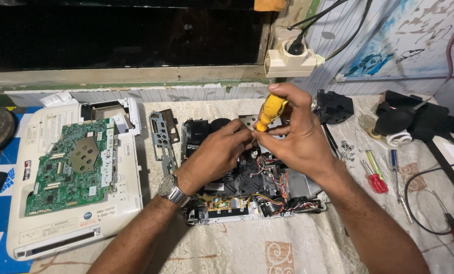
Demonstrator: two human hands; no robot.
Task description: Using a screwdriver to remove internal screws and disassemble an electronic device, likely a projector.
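A cloth-covered surface point(298, 243) with a pale woven pattern carries everything here. Largest on it is a white plastic cover shell point(29, 223) lying at the left, with a green circuit board point(69, 165) resting on top of it. At the middle of the surface sits the opened device chassis point(247, 195), its black inner frame, coloured wires and a yellowish board along the near edge all exposed. A perforated grey metal bracket point(163, 133) lies just left of the chassis, between it and the white shell. Over the chassis, the left hand point(218, 152), with a metal wristwatch point(172, 190) on its wrist, is curled with its fingertips pinched down into the middle of the frame; what they grip, if anything, is hidden. The right hand point(295, 129) is closed around a yellow-handled screwdriver point(269, 112), held upright with its tip pointing down into the chassis right beside the left fingertips. To the right, well apart from the hands, lie a red-handled screwdriver point(376, 182) and a small green-handled screwdriver point(373, 163), near a scatter of small screws point(346, 148).
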